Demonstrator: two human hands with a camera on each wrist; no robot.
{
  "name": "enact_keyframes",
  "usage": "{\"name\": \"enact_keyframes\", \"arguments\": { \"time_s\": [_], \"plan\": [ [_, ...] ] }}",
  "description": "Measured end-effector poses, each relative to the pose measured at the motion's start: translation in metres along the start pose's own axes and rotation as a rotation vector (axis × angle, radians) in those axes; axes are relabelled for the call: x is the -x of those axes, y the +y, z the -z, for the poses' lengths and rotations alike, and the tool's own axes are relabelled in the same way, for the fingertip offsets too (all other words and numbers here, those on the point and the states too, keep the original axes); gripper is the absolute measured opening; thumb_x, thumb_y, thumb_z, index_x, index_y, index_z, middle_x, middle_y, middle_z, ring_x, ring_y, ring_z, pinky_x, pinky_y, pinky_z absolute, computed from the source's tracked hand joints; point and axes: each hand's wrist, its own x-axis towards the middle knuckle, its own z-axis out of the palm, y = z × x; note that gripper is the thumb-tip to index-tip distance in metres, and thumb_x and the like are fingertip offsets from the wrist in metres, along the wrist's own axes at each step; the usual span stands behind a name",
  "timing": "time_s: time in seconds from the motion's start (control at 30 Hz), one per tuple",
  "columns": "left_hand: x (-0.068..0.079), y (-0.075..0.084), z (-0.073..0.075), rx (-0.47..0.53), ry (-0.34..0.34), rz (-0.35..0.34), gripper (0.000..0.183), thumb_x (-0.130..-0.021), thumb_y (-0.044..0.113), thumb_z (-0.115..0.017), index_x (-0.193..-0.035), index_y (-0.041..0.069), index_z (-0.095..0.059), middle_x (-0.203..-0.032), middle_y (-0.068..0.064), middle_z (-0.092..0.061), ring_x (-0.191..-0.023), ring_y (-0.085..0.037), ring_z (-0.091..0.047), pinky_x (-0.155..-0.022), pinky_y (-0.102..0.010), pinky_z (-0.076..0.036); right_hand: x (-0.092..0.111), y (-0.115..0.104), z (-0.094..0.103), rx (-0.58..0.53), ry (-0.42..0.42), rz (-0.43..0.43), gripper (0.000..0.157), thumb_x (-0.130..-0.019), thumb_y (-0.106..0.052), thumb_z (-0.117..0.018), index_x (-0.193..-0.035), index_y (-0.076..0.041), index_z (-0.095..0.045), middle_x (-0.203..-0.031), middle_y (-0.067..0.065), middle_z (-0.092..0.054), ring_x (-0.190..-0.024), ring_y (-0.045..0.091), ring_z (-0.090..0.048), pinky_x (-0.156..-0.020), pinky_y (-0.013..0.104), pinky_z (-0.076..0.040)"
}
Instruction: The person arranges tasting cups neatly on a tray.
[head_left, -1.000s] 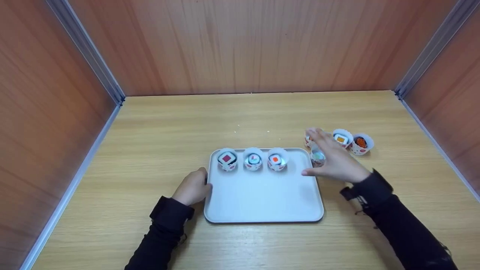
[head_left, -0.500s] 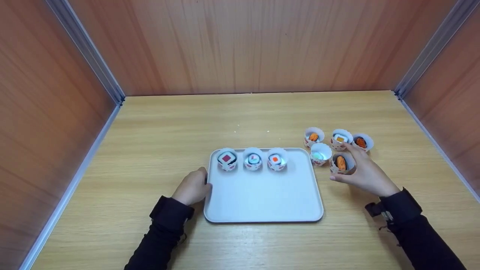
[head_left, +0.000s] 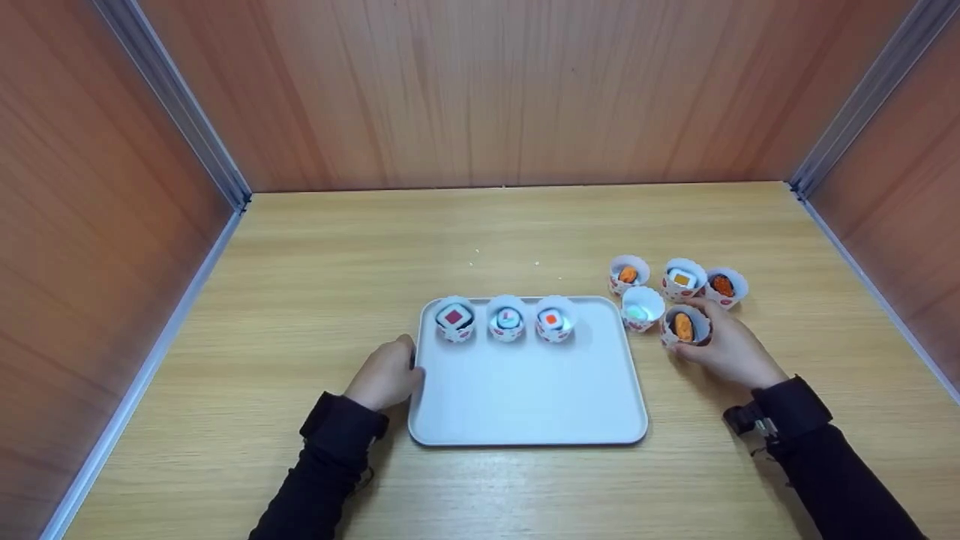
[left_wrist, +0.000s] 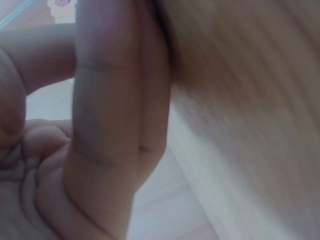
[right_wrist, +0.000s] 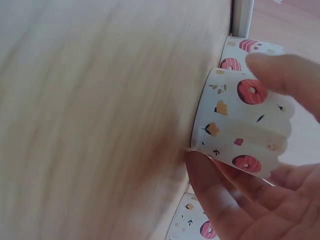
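Note:
My left hand (head_left: 381, 375) grips the left edge of a white rectangular tray (head_left: 529, 397), thumb on the rim. Three paper cups stand in a row along the tray's far side: a left cup (head_left: 454, 319), a middle cup (head_left: 506, 318) and a right cup (head_left: 556, 319), each with a small sushi-like piece inside. Right of the tray, my right hand (head_left: 731, 349) pinches a paper cup (head_left: 685, 325) holding an orange-topped piece. In the right wrist view, thumb and fingers lie on opposite sides of that cup (right_wrist: 235, 120), whose wall has a donut print; its base is at the table.
Around the held cup stand several others: a cup with a pale green piece (head_left: 642, 309) by the tray's right edge, an orange one (head_left: 628, 274), a yellow-topped one (head_left: 683, 280) and a dark orange one (head_left: 726, 287). Wooden walls (head_left: 502, 97) bound the table.
My right hand has moved right and toward me, from above the cups by the tray's edge to the orange-topped cup, and its fingers have closed on it. The left hand has stayed put.

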Motion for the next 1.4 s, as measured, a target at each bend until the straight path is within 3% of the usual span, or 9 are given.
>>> {"name": "enact_keyframes", "arguments": {
  "time_s": [0.6,0.77,0.93,1.2,1.4],
  "plan": [
    [-0.001,0.001,0.000,-0.013,-0.010,0.011,0.009,-0.086,0.005,-0.059,-0.093,-0.001,-0.056,-0.076,-0.007,-0.055,-0.066,-0.020,-0.052,-0.056,-0.028,-0.041,0.006,-0.004,0.008,0.024,0.017,-0.077,0.070,-0.087,-0.028,-0.072,-0.138,0.004,-0.037,-0.137,0.028,-0.048,-0.125,0.041,-0.047,-0.102,0.058,-0.039],
    [-0.001,0.000,0.000,0.003,-0.022,0.017,0.009,-0.087,0.005,-0.059,-0.094,0.000,-0.056,-0.076,-0.007,-0.055,-0.064,-0.019,-0.052,-0.054,-0.027,-0.041,0.011,-0.015,0.014,0.029,0.046,-0.043,0.069,-0.085,-0.030,-0.073,-0.134,0.005,-0.039,-0.133,0.028,-0.051,-0.119,0.039,-0.050,-0.099,0.055,-0.040],
    [-0.001,0.000,0.000,0.014,-0.028,0.023,0.010,-0.087,0.005,-0.058,-0.095,0.000,-0.055,-0.076,-0.007,-0.055,-0.064,-0.019,-0.052,-0.053,-0.027,-0.042,0.009,-0.034,0.016,0.010,0.064,0.005,0.071,-0.085,-0.029,-0.075,-0.135,0.005,-0.039,-0.135,0.027,-0.049,-0.124,0.039,-0.048,-0.101,0.056,-0.040],
    [-0.002,0.000,0.000,0.008,-0.029,0.030,0.011,-0.087,0.005,-0.058,-0.096,0.000,-0.055,-0.077,-0.008,-0.055,-0.066,-0.020,-0.052,-0.055,-0.028,-0.041,-0.010,-0.064,-0.003,-0.031,0.036,0.119,0.067,-0.084,-0.021,-0.076,-0.137,0.000,-0.041,-0.138,0.022,-0.050,-0.124,0.035,-0.051,-0.101,0.052,-0.044],
    [-0.001,0.000,0.000,0.018,-0.022,0.025,0.011,-0.086,0.005,-0.059,-0.095,-0.001,-0.055,-0.076,-0.007,-0.054,-0.066,-0.020,-0.052,-0.056,-0.028,-0.041,-0.026,-0.082,-0.021,-0.031,-0.017,0.115,0.069,-0.083,-0.021,-0.076,-0.138,-0.001,-0.041,-0.140,0.021,-0.049,-0.127,0.034,-0.050,-0.105,0.052,-0.042]
  ]
}}
